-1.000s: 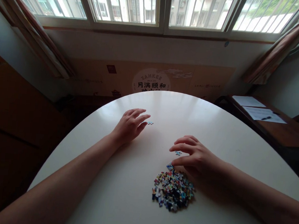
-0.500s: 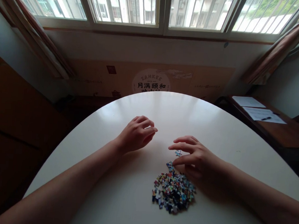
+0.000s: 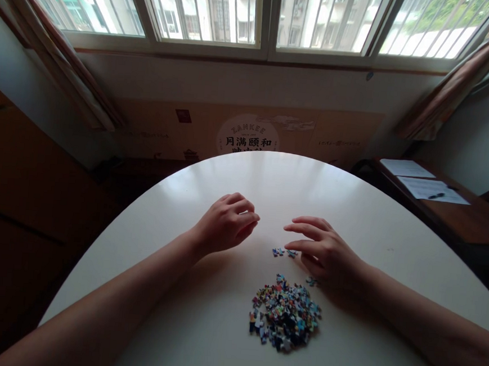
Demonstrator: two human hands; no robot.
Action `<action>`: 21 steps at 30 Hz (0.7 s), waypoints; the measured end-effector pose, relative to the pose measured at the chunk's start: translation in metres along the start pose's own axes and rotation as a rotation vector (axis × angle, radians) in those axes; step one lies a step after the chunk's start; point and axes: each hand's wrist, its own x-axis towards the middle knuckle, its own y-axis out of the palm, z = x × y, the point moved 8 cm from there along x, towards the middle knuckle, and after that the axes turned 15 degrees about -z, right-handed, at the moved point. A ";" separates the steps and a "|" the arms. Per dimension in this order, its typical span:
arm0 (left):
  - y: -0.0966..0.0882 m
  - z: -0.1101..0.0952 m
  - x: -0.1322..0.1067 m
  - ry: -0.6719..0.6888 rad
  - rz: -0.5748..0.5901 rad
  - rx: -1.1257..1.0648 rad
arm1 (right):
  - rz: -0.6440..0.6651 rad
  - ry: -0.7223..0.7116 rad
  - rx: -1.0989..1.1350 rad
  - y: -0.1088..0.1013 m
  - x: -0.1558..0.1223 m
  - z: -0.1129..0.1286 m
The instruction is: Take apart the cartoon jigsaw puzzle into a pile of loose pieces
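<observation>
Above the white table [image 3: 200, 320], my left hand [image 3: 227, 221] has its fingers curled, with thumb and index tips together. Whatever they hold, if anything, is too small or hidden. To its right, my right hand [image 3: 322, 248] spreads its fingers, palm down, with nothing visibly gripped. Its index fingertip is at or just over a loose jigsaw piece [image 3: 292, 254]; contact is unclear. Left of that lie small blue and white jigsaw pieces [image 3: 278, 252]. Another jigsaw piece [image 3: 311, 281] rests below the right hand. Nearer me is a heap of mixed-colour jigsaw pieces [image 3: 287, 316].
The round table's far edge [image 3: 268, 152] curves below a window [image 3: 263, 52] with bars outside. A printed cardboard panel [image 3: 337, 134] stands against the wall. On the right, a brown desk [image 3: 449, 219] holds papers [image 3: 422, 188] and a pen [image 3: 437, 196]. Curtains [image 3: 449, 103] hang at both sides.
My right hand has moved slightly away from the heap. Small pieces now lie left of the loose piece near its fingertips, and another piece shows below the hand. My left hand has barely moved.
</observation>
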 end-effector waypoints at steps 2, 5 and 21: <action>0.004 -0.015 0.002 0.024 0.041 -0.040 | 0.003 0.026 -0.003 0.001 0.000 -0.003; 0.014 -0.040 0.003 0.066 0.111 -0.098 | 0.027 0.038 -0.003 0.003 0.000 -0.004; 0.019 -0.030 -0.003 -0.015 0.238 -0.266 | 0.120 -0.037 0.082 0.009 -0.003 0.002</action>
